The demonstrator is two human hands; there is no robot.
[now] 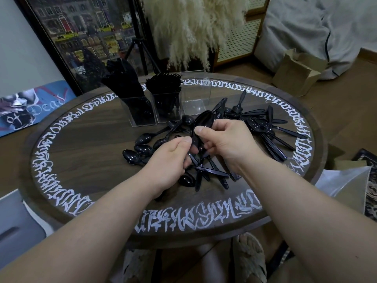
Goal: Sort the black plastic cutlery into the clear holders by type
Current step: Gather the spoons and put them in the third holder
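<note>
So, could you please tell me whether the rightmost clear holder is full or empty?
Empty: the rightmost clear holder shows only table lettering through its walls, no black cutlery.

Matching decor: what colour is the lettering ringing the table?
White lettering on the dark brown table, clearest in the head view.

One head-worn wide-angle view looked forward and steeply down, close over the round counter [85,144].
</note>
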